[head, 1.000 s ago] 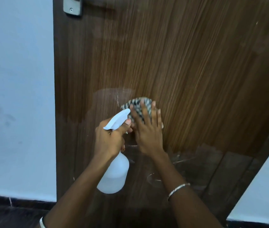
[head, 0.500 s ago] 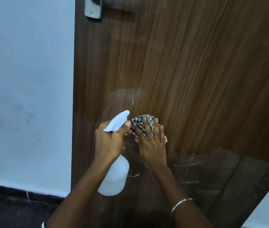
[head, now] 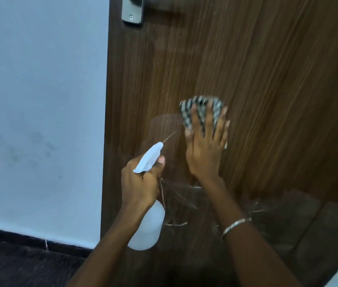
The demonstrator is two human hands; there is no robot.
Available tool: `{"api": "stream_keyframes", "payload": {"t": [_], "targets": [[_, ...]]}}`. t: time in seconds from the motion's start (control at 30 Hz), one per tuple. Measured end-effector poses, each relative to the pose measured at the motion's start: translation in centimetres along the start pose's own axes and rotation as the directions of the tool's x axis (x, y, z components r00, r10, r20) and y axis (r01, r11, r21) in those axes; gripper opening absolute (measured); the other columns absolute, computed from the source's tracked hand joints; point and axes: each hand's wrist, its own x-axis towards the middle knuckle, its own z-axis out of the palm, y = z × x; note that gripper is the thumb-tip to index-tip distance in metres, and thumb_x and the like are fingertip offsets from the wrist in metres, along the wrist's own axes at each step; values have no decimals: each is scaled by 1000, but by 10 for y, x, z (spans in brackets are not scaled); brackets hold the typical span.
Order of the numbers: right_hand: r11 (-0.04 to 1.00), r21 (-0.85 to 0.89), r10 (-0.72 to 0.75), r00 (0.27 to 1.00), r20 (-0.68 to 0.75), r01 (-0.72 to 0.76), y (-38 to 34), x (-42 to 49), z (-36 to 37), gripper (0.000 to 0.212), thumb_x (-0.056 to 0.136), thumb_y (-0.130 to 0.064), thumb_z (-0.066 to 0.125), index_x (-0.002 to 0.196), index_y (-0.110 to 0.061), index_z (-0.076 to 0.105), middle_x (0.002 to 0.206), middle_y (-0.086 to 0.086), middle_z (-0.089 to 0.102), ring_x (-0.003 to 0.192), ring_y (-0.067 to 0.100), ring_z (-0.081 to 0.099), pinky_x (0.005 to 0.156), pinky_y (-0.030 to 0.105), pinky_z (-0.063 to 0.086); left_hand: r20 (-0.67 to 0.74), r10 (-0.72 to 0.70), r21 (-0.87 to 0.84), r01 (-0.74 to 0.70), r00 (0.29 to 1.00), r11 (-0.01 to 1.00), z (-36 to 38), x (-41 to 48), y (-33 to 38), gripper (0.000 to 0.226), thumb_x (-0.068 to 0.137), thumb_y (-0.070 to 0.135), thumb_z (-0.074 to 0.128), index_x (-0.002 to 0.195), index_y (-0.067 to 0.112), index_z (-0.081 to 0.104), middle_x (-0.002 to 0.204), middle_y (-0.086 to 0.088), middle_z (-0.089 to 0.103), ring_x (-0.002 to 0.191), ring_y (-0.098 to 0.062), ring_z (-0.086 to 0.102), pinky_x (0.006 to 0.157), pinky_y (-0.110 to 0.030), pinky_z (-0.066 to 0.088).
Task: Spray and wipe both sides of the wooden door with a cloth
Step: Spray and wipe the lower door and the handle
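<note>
Most of my view is showing the wooden door (head: 267, 79), its left edge meeting the pale wall (head: 39, 100), bare wood lying open above and rightward. My left hand (head: 141, 183) is wrapping its grip round the spray bottle (head: 147, 230); my right hand (head: 205, 152), fingers straight, is pressing the motion-blurred cloth (head: 201, 108) against the door.

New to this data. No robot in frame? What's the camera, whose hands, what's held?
No robot here: a person works with bare hands, filmed by a wide-angle camera on their head looking down. The left hand grips a white spray bottle, nozzle aimed at the wooden door, a thin jet visible. The right hand presses a checked cloth flat against the door with straight fingers. A metal handle plate sits at top; a pale wall lies left of the door.
</note>
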Motion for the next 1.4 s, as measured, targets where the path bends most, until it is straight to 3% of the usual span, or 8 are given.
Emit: {"api": "stream_keyframes", "payload": {"t": [0.17, 0.5, 0.6, 0.8, 0.97, 1.13, 1.23, 1.4], "targets": [[986, 20, -164, 968, 190, 163, -10, -97, 27, 57, 109, -41, 42, 163, -30, 27, 173, 4, 9, 159, 36, -1, 126, 59, 11, -22, 5, 23, -4, 1000, 1000, -11, 6, 3, 40, 75, 50, 67, 107, 29, 60, 103, 0, 70, 86, -25, 68, 64, -23, 54], [983, -44, -182, 982, -40, 181, -38, 59, -1, 53, 113, -39, 33, 164, -30, 23, 173, 5, 11, 159, 37, 2, 128, 55, 5, -91, 57, 27, -55, 994, 998, -18, 20, 2, 27, 85, 33, 72, 109, 27, 59, 96, 4, 67, 72, -18, 67, 52, -10, 50], [989, 5, -150, 988, -39, 150, -48, 21, 14, 54, 111, -38, 38, 163, -28, 26, 172, 6, 12, 159, 38, 2, 127, 57, 7, -81, 59, 11, -58, 995, 998, -20, 20, 2, 25, 86, 28, 73, 109, 24, 62, 93, 4, 68, 72, -9, 68, 50, -7, 48], [904, 49, -426, 889, 168, 424, -38, -86, 47, 57, 107, -38, 50, 160, -30, 33, 171, 3, 20, 159, 35, 6, 128, 55, 9, -48, 54, 33, -52, 997, 998, -28, 21, 1, 27, 88, 24, 71, 111, 24, 56, 96, 12, 58, 75, -7, 57, 51, 0, 43], [932, 44, -362, 931, 41, 361, -55, 6, 23, 59, 107, -30, 47, 162, -30, 29, 172, 4, 18, 159, 36, 5, 128, 54, 5, -63, 51, 33, -49, 997, 998, -34, 25, -3, 30, 87, 24, 73, 114, 13, 67, 95, -4, 70, 65, -23, 63, 44, -15, 47], [978, -3, -207, 971, -118, 208, -80, 87, 11, 53, 110, -34, 37, 163, -29, 28, 171, 5, 19, 158, 38, 10, 127, 55, 8, -114, 16, 32, -13, 993, 999, -43, 26, -6, 27, 86, 25, 74, 109, 24, 59, 89, 3, 63, 69, -22, 63, 46, -11, 48], [981, 25, -190, 975, -116, 194, -88, 50, 24, 53, 111, -34, 38, 163, -28, 29, 171, 7, 18, 158, 40, 8, 128, 56, 6, -131, 1, 54, 6, 991, 998, -49, 26, -10, 22, 87, 24, 73, 107, 21, 65, 85, 4, 67, 62, -20, 64, 47, -15, 51], [874, 36, -484, 866, 124, 484, -71, -83, 68, 67, 102, -34, 59, 162, -26, 31, 171, 8, 18, 158, 40, 7, 128, 55, 4, -113, 1, 74, 7, 994, 997, -60, 26, -13, 27, 88, 20, 72, 114, 16, 64, 96, 2, 67, 70, -15, 62, 46, -7, 45]]}}
